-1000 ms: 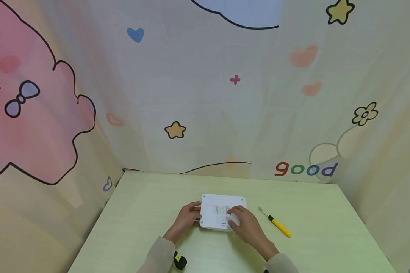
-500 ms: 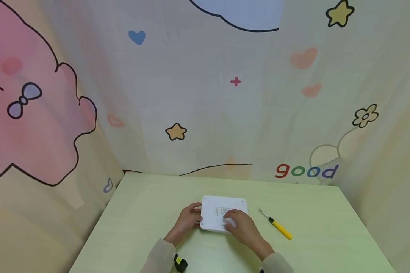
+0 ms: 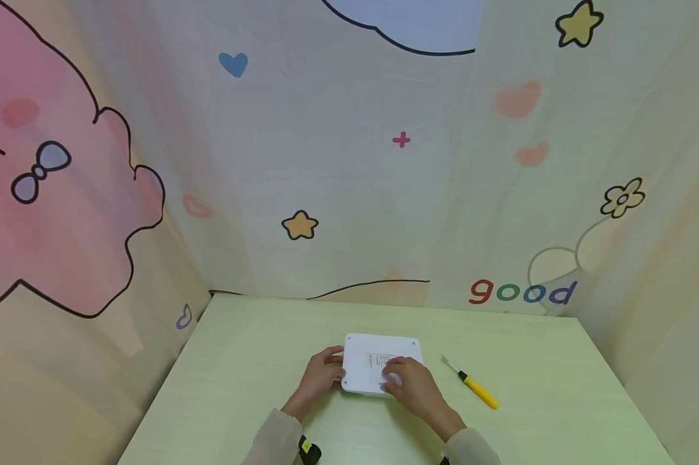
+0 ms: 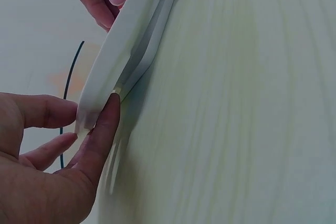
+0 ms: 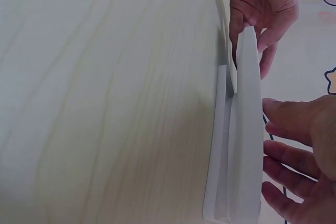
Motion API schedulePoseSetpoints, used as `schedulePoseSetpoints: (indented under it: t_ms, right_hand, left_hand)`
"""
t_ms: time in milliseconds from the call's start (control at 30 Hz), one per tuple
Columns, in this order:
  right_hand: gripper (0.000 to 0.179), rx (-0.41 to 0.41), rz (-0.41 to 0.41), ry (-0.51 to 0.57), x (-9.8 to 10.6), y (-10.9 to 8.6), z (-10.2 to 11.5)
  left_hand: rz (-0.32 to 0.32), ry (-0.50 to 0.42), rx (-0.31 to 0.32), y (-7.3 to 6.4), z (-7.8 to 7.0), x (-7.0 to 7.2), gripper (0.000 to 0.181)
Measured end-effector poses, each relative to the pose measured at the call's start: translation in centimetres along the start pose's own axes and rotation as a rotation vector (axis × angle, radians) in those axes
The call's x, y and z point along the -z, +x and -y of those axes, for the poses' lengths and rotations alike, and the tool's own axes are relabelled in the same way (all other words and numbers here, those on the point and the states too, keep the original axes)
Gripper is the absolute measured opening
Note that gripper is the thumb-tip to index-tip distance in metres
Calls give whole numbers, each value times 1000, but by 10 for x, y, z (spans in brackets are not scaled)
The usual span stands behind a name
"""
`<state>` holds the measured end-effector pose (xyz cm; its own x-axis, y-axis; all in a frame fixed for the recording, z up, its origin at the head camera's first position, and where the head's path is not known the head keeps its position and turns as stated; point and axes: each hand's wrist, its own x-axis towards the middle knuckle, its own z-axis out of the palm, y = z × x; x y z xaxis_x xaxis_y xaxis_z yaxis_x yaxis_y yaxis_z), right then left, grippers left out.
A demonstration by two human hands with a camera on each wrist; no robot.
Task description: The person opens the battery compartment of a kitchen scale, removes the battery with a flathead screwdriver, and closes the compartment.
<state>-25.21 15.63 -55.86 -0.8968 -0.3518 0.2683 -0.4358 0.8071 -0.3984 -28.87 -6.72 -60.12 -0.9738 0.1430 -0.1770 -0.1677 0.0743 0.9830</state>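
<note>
A flat white rectangular device (image 3: 361, 371) lies on the table, with a printed label and small screws at its corners facing up. My left hand (image 3: 317, 374) pinches its left edge, the thumb at the near lower side and fingers on the face in the left wrist view. My right hand (image 3: 416, 387) rests several fingertips on the upper face, right of the label, and covers the near right corner. From the side, the device's white edge (image 5: 247, 135) stands over a thinner white lower part (image 5: 215, 182), with a narrow gap between them.
A screwdriver (image 3: 477, 390) with a yellow handle lies right of the device, tip pointing away and left. The pale wood-grain table (image 3: 256, 336) backs onto a printed cloth (image 3: 349, 161). A black strap piece (image 3: 309, 450) shows by the left sleeve.
My right hand has slid slightly left and nearer across the device's face, then stayed almost still. The left hand keeps its grip; the device and screwdriver have not moved on the table.
</note>
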Motion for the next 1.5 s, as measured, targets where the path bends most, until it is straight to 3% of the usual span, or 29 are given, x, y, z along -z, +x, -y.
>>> schedulePoseSetpoints:
  t_ms: [233,500,967,1500]
  right_hand:
    - [14,20,-19,-46,-1,1,1]
    - [4,137,-74,-181,-9,-1,1]
    - [6,269,-120,-327,-10,-8,2]
    - [7,289,-132,-375,-16,-10,0]
  left_hand:
    - [-7,-1,-8,-2,-2,-1,57]
    - [6,18,-4,-2,0,0,57]
    - [27,16,-2,-4,-1,1,58]
    - [17,40,5,-5,-3,-1,56]
